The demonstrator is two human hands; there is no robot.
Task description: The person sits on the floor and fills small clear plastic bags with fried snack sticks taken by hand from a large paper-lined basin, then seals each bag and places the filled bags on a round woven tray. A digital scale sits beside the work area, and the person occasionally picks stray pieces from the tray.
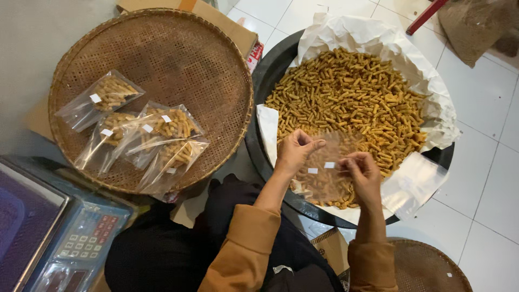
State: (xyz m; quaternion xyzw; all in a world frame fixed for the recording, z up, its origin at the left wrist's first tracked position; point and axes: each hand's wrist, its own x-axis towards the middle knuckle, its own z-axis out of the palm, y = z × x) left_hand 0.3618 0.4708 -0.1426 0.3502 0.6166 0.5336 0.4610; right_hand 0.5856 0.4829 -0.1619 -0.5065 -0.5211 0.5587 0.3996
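White floor tiles [486, 103] lie under everything, and the person sits low among the things. Both hands hold one clear plastic bag [327, 165] over the near edge of a big black basin [258, 81]. This bag looks empty; the snacks are seen through it. The left hand [294, 154] pinches the bag at its left top corner, with the fingers curled and the thumb pressed on the plastic. The right hand [363, 172] pinches the right side in the same way, fingers pressed together on the film. Behind the bag, the basin is lined with white paper [378, 38] and is heaped with golden snack sticks [346, 97], so a great deal is left to pack, as I judge it. Beside the right hand, on the basin edge, lies a small stack of empty bags [411, 184]. To the left, a round woven tray [162, 59] carries about four filled bags [140, 132], each with a small white sticker; these seem finished. Nearest to the person, at the lower left, stands a weighing scale [59, 232] with a keypad. Another woven tray [432, 267] shows at the bottom right.
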